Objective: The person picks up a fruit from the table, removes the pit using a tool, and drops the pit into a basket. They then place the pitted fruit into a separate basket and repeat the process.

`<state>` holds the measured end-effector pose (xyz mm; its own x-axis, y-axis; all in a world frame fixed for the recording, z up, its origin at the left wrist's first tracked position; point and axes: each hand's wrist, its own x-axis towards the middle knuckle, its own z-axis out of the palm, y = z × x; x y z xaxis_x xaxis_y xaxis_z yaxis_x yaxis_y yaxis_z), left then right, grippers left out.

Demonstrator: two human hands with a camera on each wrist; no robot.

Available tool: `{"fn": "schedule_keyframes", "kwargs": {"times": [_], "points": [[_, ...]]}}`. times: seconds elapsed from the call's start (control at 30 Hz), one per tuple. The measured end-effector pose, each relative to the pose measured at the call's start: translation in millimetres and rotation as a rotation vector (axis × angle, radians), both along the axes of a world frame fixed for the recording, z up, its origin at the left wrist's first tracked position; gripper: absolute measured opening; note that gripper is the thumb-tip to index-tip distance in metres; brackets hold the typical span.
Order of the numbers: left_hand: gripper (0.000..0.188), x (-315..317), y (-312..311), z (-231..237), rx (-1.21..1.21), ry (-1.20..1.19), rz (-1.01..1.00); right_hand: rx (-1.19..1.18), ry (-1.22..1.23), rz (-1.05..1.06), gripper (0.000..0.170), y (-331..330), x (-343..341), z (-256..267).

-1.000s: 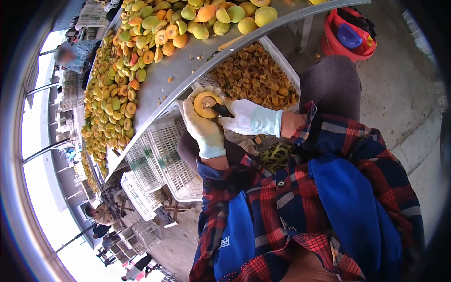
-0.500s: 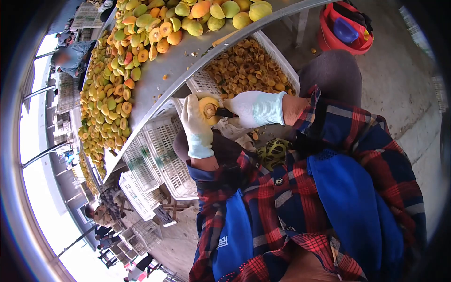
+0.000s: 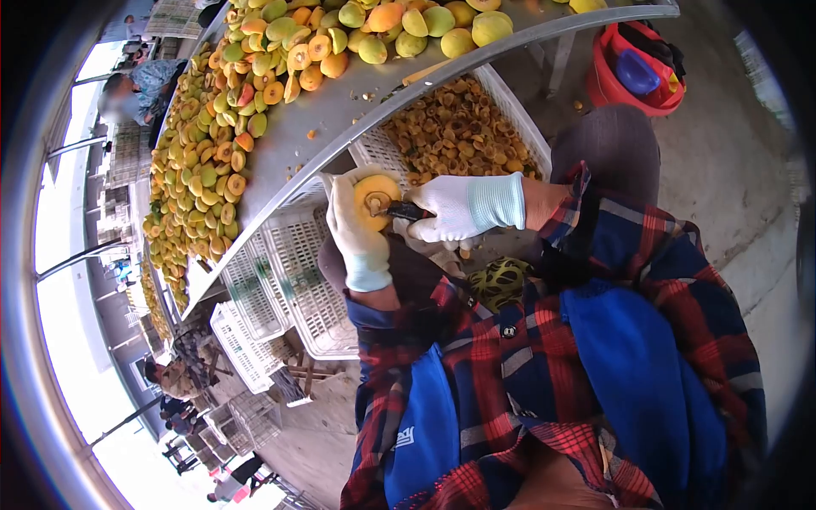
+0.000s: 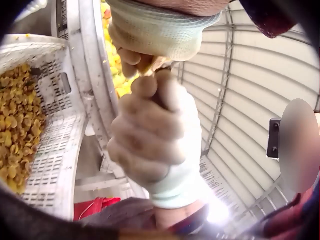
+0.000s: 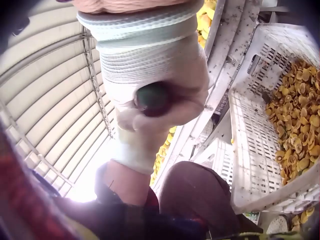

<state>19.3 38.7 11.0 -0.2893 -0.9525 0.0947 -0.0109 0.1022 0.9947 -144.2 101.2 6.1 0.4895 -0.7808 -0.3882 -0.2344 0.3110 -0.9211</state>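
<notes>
Head view: left hand (image 3: 355, 234), gloved, grips a fruit half (image 3: 367, 186), fingers curled behind it, cut face up toward the camera. Right hand (image 3: 456, 206), also gloved, clenched round the black handle of a tool (image 3: 408, 211). Neither hand is released. Tool's long axis runs leftward from the right fist, tilted slightly up, straight to the middle of the cut face; its tip is at the fruit's centre, where a pit or hollow sits, can't tell which. Whether the tip has gone in, can't tell.

Fruit half lies in the left hand, so that hand is the nearer one; from the right hand it is just off to the left, with only the exposed part of the tool between. Right wrist view: round dark butt of the handle (image 5: 153, 99) pokes out of the right fist. Left wrist view: both hands close together, fruit mostly hidden by them.

Outward: metal edge of the worktop (image 3: 336, 127) passes just past the left hand. On it, heaps of yellow, green and orange fruit (image 3: 204, 174), some cut. White crate (image 3: 520, 113) of brownish-yellow pieces (image 3: 459, 132) beyond the hands, below worktop level, near the right hand. More white crates (image 3: 316, 293) left of the left hand, lower down. Knee (image 3: 608, 149) right of the piece crate; red basin (image 3: 599, 81) on the floor past it.
</notes>
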Motion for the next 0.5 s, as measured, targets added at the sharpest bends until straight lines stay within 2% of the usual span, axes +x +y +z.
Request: {"fn": "schedule_keyframes", "kwargs": {"times": [0.07, 0.13, 0.2, 0.23, 0.27, 0.3, 0.33, 0.37, 0.4, 0.47, 0.5], "points": [[0.05, 8.9, -7.0, 7.9, -0.014, -0.276, -0.245, 0.033, -0.055, -0.037, 0.031, 2.5, 6.0, -9.8], [0.052, 9.8, -6.3, 4.0, -0.005, -0.297, -0.225, 0.124, -0.245, -0.072, 0.024, 3.0, 14.4, -20.4], [0.05, 0.5, 0.1, -5.6, 0.06, 0.035, 0.009, 0.148, -0.303, -0.103, 0.02, 7.6, 18.3, -21.0], [0.046, 2.7, -0.4, -13.3, -0.002, 0.06, 0.012, 0.177, -0.414, -0.158, 0.021, 9.5, 21.3, -23.6], [0.033, 1.7, 0.1, -17.0, -0.088, 0.003, 0.051, 0.208, -0.527, -0.198, 0.023, 10.4, 25.2, -24.8], [0.023, 1.0, -0.3, -24.1, -0.539, -0.345, 0.158, 0.286, -0.513, -0.209, 0.03, 12.0, 21.6, -11.6], [0.023, -5.3, 4.8, -18.4, -0.53, -0.322, 0.21, 0.259, -0.457, -0.226, 0.034, 11.0, 21.8, -4.9], [0.038, -6.3, 5.7, -19.2, -0.425, -0.216, 0.207, 0.2, -0.371, -0.194, 0.031, 9.4, 19.6, 3.8], [0.036, -4.1, 3.2, -23.8, -0.506, -0.264, 0.245, 0.143, -0.306, -0.217, 0.027, 7.0, 22.4, -1.8], [0.036, -5.1, 8.4, -22.8, -0.233, 0.019, 0.186, 0.099, -0.128, -0.167, 0.024, 3.1, 16.6, 6.0], [0.036, -1.0, 6.5, -20.0, -0.165, 0.06, 0.113, 0.085, -0.027, -0.139, 0.025, 1.6, 14.4, 14.7]]}}
